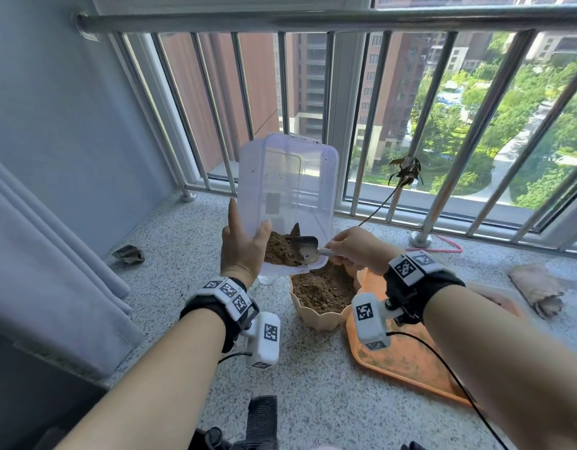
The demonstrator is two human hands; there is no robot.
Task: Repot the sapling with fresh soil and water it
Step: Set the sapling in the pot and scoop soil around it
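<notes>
My left hand [243,246] grips the lower left side of a clear plastic box [288,186] and holds it tilted above a peach scalloped pot [316,315]. Brown soil [279,250] has gathered at the box's low end. My right hand [356,246] holds the handle of a small metal trowel [305,248], whose blade is inside the box against the soil. The pot holds a mound of soil [322,289]. A thin sapling [405,168] with wilted dark leaves slants up behind my right hand; its base is hidden.
An orange tray [407,362] dusted with soil lies under the pot's right side. A clear glass [267,279] stands beneath the box. Railing bars [436,196] run along the back of the stone ledge [183,254]. A dry leaf [128,254] lies left, a crumpled cloth [538,287] right, a grey curtain [37,254] at far left.
</notes>
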